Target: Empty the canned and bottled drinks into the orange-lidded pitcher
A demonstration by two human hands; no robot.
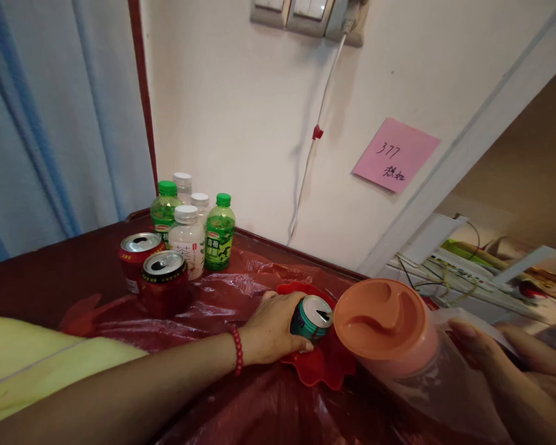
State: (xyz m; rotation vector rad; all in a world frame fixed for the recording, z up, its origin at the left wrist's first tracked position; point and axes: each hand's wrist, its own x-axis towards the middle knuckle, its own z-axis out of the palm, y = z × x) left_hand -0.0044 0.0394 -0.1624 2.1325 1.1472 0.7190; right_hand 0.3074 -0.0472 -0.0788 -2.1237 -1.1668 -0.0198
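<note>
My left hand, with a red bead bracelet at the wrist, is wrapped round a teal drink can. The can's silver top faces up and its mouth is open. Beneath it lies a red wavy-edged dish, partly hidden by the can and my hand. Close to the can's right side is a clear plastic jug with an orange lid. At the far right, my right hand has its fingers closed round the jug's pale handle; part of this hand is blurred.
Two opened red cans stand at the left, before green-capped bottles and white-capped bottles. Crumpled red plastic sheeting covers the table. Behind are a wall with a white cable and a pink note.
</note>
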